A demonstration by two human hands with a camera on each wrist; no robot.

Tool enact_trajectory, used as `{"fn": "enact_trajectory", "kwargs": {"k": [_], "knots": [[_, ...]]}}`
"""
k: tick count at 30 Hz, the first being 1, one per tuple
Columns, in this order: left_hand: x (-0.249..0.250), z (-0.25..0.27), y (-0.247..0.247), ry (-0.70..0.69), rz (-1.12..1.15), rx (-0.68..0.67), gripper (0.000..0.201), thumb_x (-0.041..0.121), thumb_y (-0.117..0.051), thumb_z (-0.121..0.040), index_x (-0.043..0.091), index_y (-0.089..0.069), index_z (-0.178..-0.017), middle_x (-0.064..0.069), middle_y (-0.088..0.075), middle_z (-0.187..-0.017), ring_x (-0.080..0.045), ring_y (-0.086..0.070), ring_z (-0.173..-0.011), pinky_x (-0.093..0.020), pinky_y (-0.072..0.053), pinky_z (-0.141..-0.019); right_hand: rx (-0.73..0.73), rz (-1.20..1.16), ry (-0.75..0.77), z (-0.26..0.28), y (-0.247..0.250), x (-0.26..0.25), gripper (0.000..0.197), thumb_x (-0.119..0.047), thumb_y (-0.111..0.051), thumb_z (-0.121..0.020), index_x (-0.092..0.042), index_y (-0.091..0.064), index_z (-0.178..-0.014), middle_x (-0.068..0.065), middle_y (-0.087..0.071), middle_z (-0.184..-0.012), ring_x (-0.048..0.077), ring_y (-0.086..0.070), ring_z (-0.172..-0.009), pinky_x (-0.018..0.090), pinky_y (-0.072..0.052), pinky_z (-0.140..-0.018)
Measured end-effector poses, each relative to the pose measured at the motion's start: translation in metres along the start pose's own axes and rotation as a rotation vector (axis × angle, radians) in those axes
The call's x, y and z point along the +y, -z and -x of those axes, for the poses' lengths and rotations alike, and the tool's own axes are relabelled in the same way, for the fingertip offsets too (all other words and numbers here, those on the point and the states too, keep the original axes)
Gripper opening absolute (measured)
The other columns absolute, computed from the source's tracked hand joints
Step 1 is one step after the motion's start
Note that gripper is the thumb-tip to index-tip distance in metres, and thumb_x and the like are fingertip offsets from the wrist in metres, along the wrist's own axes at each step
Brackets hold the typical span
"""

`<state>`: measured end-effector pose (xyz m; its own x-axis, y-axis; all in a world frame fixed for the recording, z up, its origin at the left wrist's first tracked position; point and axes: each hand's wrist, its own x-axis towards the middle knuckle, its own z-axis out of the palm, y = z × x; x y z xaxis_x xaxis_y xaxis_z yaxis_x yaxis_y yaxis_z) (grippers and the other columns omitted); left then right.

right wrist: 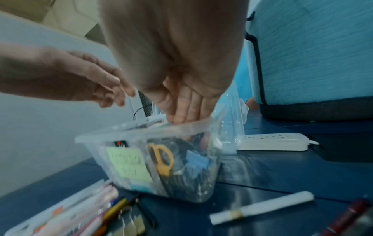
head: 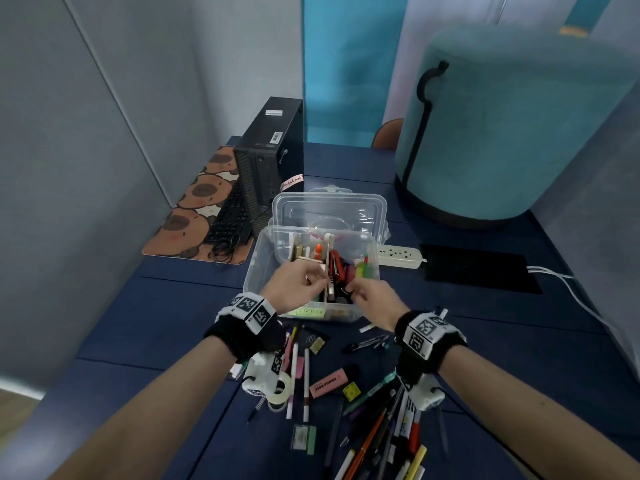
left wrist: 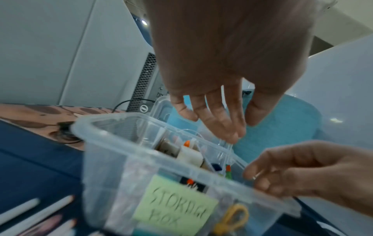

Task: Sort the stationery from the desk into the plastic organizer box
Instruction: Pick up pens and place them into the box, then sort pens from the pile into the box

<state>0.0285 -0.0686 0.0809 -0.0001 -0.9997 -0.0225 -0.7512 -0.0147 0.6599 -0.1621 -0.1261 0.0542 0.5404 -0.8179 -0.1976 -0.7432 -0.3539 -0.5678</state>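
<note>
The clear plastic organizer box [head: 256, 258] stands open mid-desk and holds pens, a glue stick and yellow scissors [right wrist: 161, 159]. A green "storage box" note [left wrist: 175, 204] sticks to its front wall [left wrist: 105, 175]. My left hand [head: 301, 282] hovers over the box's left half with its fingers [left wrist: 228, 124] relaxed and holding nothing I can see. My right hand [head: 363, 292] reaches into the near right part, pinching a small dark clip-like item [head: 344, 291]. Loose pens [head: 381, 427], a pink highlighter [head: 329, 382] and a tape roll [head: 282, 389] lie on the desk under my wrists.
The box's clear lid [head: 329, 206] leans up behind it. A white power strip [head: 398, 256] and a black mat [head: 478, 268] lie to the right, below a teal upholstered seat [head: 502, 133]. A computer tower [head: 273, 150] and keyboard [head: 228, 220] stand at the back left.
</note>
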Motion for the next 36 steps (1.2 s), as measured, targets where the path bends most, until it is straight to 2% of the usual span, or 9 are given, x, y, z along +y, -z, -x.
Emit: {"fn": "enact_trajectory", "kwargs": {"k": [5, 8, 12, 16, 20, 25, 28, 30, 36], "knots": [[-0.015, 0.051, -0.019, 0.020, -0.104, 0.063, 0.027, 0.038, -0.055, -0.091, 0.029, -0.051, -0.067, 0.012, -0.054, -0.061, -0.007, -0.052, -0.058, -0.025, -0.042, -0.056, 0.223, 0.323, 0.275, 0.037, -0.030, -0.007, 0.018, -0.015, -0.055, -0.084, -0.020, -0.057, -0.101, -0.003, -0.051, -0.099, 0.017, -0.047, -0.091, 0.032, -0.040, -0.079], [-0.034, 0.075, -0.040, 0.096, -0.230, -0.026, 0.030, 0.042, -0.052, -0.091, 0.027, -0.046, -0.066, 0.011, -0.047, -0.055, -0.009, -0.048, -0.056, -0.025, -0.037, -0.059, 0.081, 0.421, 0.406, 0.046, -0.066, -0.017, 0.021, -0.013, -0.053, -0.084, -0.016, -0.056, -0.104, 0.003, -0.052, -0.106, 0.023, -0.049, -0.098, 0.038, -0.046, -0.081], [-0.066, 0.093, -0.043, 0.187, -0.238, -0.062, 0.032, 0.047, -0.049, -0.090, 0.028, -0.043, -0.065, 0.008, -0.051, -0.057, -0.013, -0.052, -0.062, -0.030, -0.044, -0.066, -0.214, 0.497, 0.233, 0.029, -0.102, -0.024, 0.057, 0.000, -0.048, -0.087, -0.014, -0.036, -0.141, 0.007, -0.033, -0.142, 0.030, -0.036, -0.128, 0.043, -0.046, -0.093], [-0.077, 0.100, -0.030, 0.183, -0.249, -0.033, 0.029, 0.045, -0.049, -0.092, 0.021, -0.055, -0.075, 0.004, -0.063, -0.074, -0.014, -0.057, -0.071, -0.029, -0.043, -0.064, -0.217, 0.549, 0.174, 0.017, -0.115, -0.027, 0.044, 0.003, -0.045, -0.089, -0.007, -0.044, -0.131, 0.011, -0.034, -0.139, 0.032, -0.039, -0.124, 0.044, -0.046, -0.092], [-0.073, 0.094, -0.019, 0.084, -0.202, 0.101, 0.023, 0.042, -0.051, -0.093, 0.025, -0.054, -0.077, 0.010, -0.058, -0.074, -0.006, -0.052, -0.068, -0.025, -0.043, -0.063, -0.210, 0.437, 0.051, 0.017, -0.120, -0.012, 0.025, 0.003, -0.049, -0.088, -0.008, -0.051, -0.111, 0.011, -0.038, -0.124, 0.035, -0.054, -0.106, 0.040, -0.046, -0.079], [-0.068, 0.070, -0.010, -0.041, -0.188, 0.266, 0.008, 0.032, -0.054, -0.091, 0.026, -0.058, -0.094, 0.013, -0.053, -0.090, -0.006, -0.051, -0.082, -0.024, -0.045, -0.070, -0.008, 0.087, 0.143, 0.028, -0.082, -0.013, 0.009, -0.007, -0.054, -0.089, -0.016, -0.057, -0.087, -0.004, -0.047, -0.095, 0.023, -0.057, -0.089, 0.034, -0.048, -0.081], [-0.074, 0.056, -0.008, -0.060, -0.322, 0.289, 0.025, 0.029, -0.058, -0.086, 0.023, -0.057, -0.110, 0.004, -0.051, -0.104, -0.015, -0.049, -0.098, -0.030, -0.043, -0.081, 0.259, -0.041, 0.201, 0.027, -0.036, -0.027, 0.003, -0.008, -0.062, -0.088, -0.011, -0.063, -0.087, -0.008, -0.050, -0.090, 0.010, -0.052, -0.080, 0.016, -0.039, -0.072], [-0.078, 0.051, -0.009, -0.024, -0.369, 0.237, 0.034, 0.030, -0.056, -0.087, 0.021, -0.053, -0.120, 0.000, -0.049, -0.111, -0.019, -0.048, -0.104, -0.033, -0.041, -0.086, 0.406, -0.103, 0.107, 0.016, -0.010, -0.032, 0.003, -0.010, -0.062, -0.089, -0.011, -0.065, -0.089, -0.009, -0.051, -0.091, 0.006, -0.049, -0.081, 0.012, -0.037, -0.074], [-0.091, 0.055, -0.017, -0.033, -0.286, 0.174, 0.044, 0.030, -0.052, -0.093, 0.014, -0.047, -0.133, -0.004, -0.047, -0.116, -0.019, -0.050, -0.108, -0.029, -0.043, -0.095, 0.235, 0.220, -0.127, -0.025, -0.006, -0.017, 0.020, -0.002, -0.046, -0.093, -0.005, -0.065, -0.096, 0.007, -0.052, -0.108, 0.031, -0.058, -0.093, 0.032, -0.045, -0.081]]}}
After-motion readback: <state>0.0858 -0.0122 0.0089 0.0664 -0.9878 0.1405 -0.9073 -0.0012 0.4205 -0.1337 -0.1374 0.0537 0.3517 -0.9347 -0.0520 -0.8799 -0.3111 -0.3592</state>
